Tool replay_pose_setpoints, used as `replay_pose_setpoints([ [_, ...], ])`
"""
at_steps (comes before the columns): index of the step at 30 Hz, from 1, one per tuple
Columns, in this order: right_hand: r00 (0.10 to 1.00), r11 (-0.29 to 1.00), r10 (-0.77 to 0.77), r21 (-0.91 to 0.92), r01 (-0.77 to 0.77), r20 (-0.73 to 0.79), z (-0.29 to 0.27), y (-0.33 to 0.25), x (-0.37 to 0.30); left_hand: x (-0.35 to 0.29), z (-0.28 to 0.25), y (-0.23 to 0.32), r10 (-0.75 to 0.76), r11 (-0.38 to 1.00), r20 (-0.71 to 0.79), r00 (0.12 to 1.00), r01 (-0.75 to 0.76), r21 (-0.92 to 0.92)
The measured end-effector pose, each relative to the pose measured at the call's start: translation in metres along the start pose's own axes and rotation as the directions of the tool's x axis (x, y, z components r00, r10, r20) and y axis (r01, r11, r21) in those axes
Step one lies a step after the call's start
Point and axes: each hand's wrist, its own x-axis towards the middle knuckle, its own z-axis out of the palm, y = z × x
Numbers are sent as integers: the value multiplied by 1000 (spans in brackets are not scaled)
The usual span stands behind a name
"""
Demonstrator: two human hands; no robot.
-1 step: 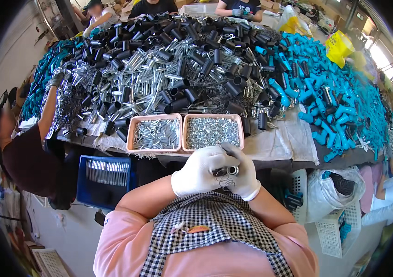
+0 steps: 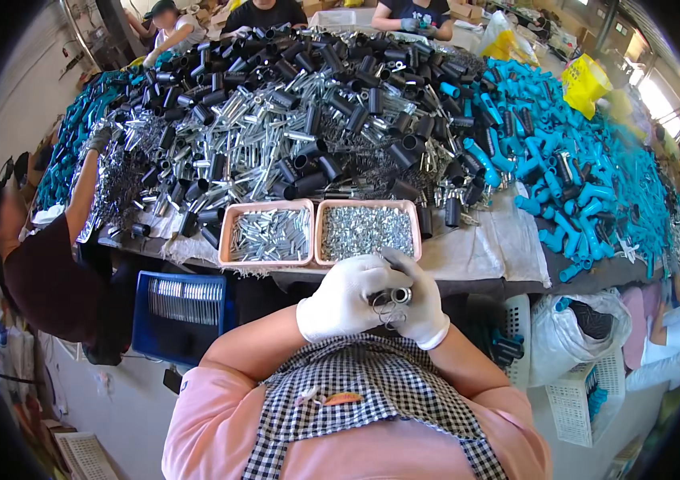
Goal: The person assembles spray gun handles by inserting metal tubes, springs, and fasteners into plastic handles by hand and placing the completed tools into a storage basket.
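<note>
My left hand (image 2: 346, 294) and my right hand (image 2: 423, 306), both in white gloves, are closed together in front of my apron. Between them is a small dark tubular part with a round metal end (image 2: 401, 295) facing me. Thin wire (image 2: 388, 313) loops out beneath the fingers, and I cannot tell whether it is joined to the tube. The gloves hide most of both. Just beyond my hands, a pink tray (image 2: 320, 240) holds tiny metal pieces. Beside it on the left, another pink tray (image 2: 223, 240) contains short metal pins.
Black tubes (image 2: 332, 166), metal rods and springs are heaped across the table. Teal handles (image 2: 572, 192) pile up at the right. A blue crate (image 2: 141, 320) stands low on the left, near a co-worker (image 2: 52, 280) reaching into the heap. A white sack (image 2: 568, 340) stands low right.
</note>
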Motion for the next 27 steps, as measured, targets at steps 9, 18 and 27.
replay_pose_setpoints([
  [9, 999, 989, -35, -145, 32, -19, -5, -18, -1, -10, -2, -16, -285, 947, 52, 957, 290, -137],
  [18, 734, 158, 668, 939, -305, 126, -40, 44, 29, -22, -21, -30, -531, 846, 39, 846, 527, 84],
  [27, 911, 935, 348, -4, -356, 222, -59, -8, 8, -57, -50, -43, -361, 882, -16, 933, 347, 320],
])
